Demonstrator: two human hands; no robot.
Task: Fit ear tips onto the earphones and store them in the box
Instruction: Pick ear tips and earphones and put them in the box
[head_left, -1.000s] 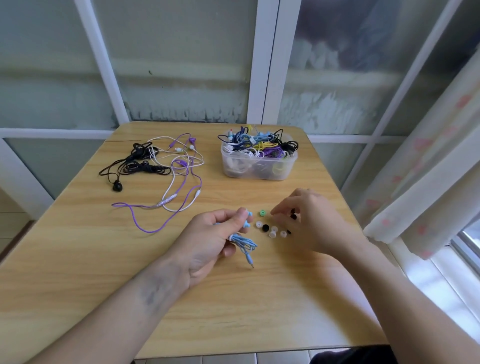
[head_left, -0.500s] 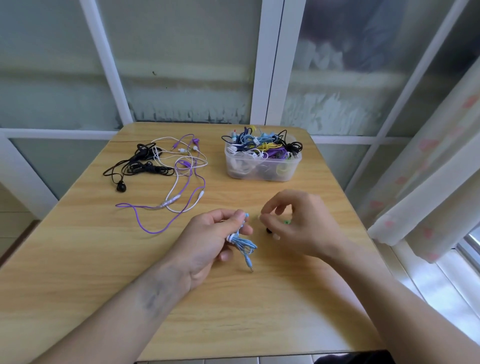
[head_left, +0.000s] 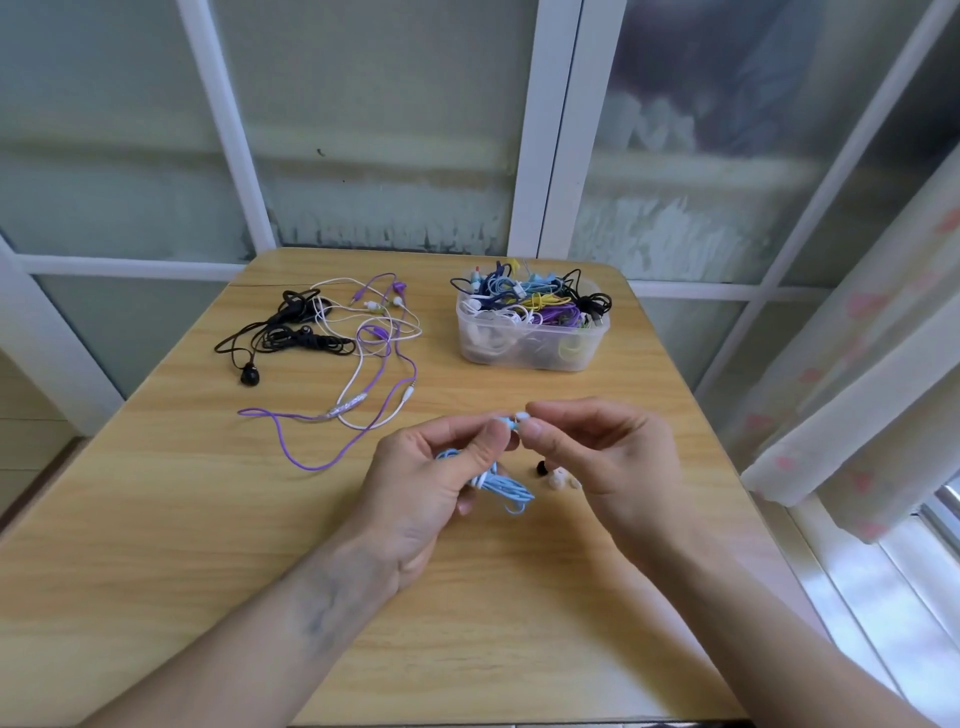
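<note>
My left hand (head_left: 436, 483) grips a coiled light-blue earphone (head_left: 501, 486), its bud pinched up between thumb and forefinger. My right hand (head_left: 605, 457) pinches a small white ear tip (head_left: 521, 417) against that bud, above the table's middle. Loose ear tips, one black (head_left: 541, 468) and some pale ones (head_left: 556, 481), lie on the wood under my right hand, partly hidden by it. The clear plastic box (head_left: 532, 349) stands at the back right, filled with several tangled earphones.
On the wooden table (head_left: 208, 519) lie black earphones (head_left: 291, 338) at the back left and white and purple earphones (head_left: 374, 364) beside them. A white window frame runs behind the table. A curtain (head_left: 857, 389) hangs close to the right edge.
My right hand left the loose ear tips on the table, rose with a white tip and moved left to the bud. My left hand lifted the blue earphone a little.
</note>
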